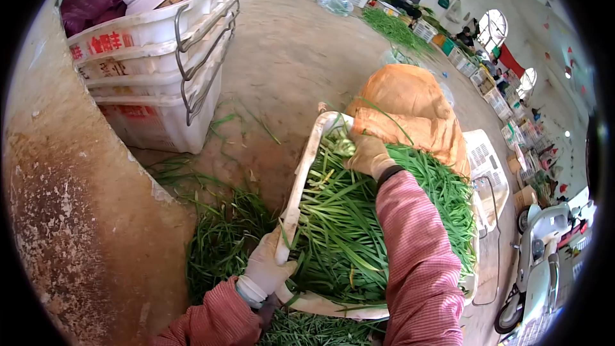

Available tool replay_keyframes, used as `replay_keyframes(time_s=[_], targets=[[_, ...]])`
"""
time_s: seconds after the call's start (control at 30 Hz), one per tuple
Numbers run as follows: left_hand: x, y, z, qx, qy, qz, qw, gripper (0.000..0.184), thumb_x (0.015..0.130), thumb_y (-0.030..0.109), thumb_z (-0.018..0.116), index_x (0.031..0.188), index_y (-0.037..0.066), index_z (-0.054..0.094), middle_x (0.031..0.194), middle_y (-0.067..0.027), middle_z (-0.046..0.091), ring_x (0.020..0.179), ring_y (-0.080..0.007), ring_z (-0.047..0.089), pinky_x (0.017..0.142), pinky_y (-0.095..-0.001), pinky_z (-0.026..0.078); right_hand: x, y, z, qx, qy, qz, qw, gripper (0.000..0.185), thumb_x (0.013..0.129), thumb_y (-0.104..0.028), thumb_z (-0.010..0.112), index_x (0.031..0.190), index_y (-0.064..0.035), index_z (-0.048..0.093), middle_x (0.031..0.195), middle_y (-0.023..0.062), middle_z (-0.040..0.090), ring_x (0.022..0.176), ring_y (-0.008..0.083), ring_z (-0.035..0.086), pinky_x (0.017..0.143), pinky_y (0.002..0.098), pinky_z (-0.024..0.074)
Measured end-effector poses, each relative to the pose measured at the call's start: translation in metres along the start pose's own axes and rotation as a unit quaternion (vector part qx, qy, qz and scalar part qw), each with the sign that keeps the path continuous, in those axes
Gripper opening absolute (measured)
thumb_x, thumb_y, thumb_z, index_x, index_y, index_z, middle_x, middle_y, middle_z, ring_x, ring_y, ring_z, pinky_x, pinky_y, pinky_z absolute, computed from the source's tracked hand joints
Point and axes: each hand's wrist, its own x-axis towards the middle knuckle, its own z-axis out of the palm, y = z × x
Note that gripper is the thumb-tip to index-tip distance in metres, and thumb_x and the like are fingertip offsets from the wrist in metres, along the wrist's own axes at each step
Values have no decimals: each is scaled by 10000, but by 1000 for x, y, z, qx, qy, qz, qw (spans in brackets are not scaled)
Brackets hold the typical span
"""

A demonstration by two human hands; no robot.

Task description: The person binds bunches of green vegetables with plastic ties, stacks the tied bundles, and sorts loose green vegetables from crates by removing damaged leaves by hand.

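A white crate (pixel 292 211) full of long green leafy stalks (pixel 346 218) stands in front of me. My left hand (pixel 266 268), in a pale glove, grips the crate's left rim near the lower corner. At the far left corner of the crate, my right hand (pixel 370 156), in a tan glove, is closed by a bundle of pale stalk ends (pixel 339 144); its fingertips are partly hidden. An orange-brown sack (pixel 410 99) rests against the crate's far side.
Stacked white crates (pixel 160 102) with wire handles stand at the upper left, beside a worn wall edge (pixel 77 218). Loose greens (pixel 224 237) lie on the floor. A scooter (pixel 538 269) is at the right. Several people sit by crates farther back.
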Motion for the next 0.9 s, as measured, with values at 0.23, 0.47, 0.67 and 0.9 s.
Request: replay_keyframes(time_s=[0.23,0.47,0.67,0.9], targets=[[2,26,0,214,172,140,951,733,646,100,654,1269,-33,293,1190,-204,415,1109,-279,420,927,-361,343,-55,32,-32,179,144,11,973,621,574,-186,703,1129,3,497,953,169,602,887,243,582,782,289,445],[146,94,61,-477,-7,66,876,715,871,480,351,1337,-9,117,1392,-185,136,1288,-255,155,1051,-329,129,-73,38,-28,207,230,-4,951,487,598,-217,670,1052,-86,552,877,137,615,818,285,580,734,334,456],[182,91,111,-440,137,62,885,616,864,388,426,1341,80,188,1385,-119,212,1269,-231,216,1052,-330,140,-72,64,-14,365,249,-37,897,444,618,-220,660,1023,-74,555,827,141,615,795,278,588,724,319,459],[181,57,134,423,6,167,891,559,832,413,402,1297,114,319,1355,-100,264,1262,-299,175,998,-482,147,-142,42,-21,243,369,-182,878,350,653,-223,681,936,-52,567,783,107,585,712,236,568,594,314,478]])
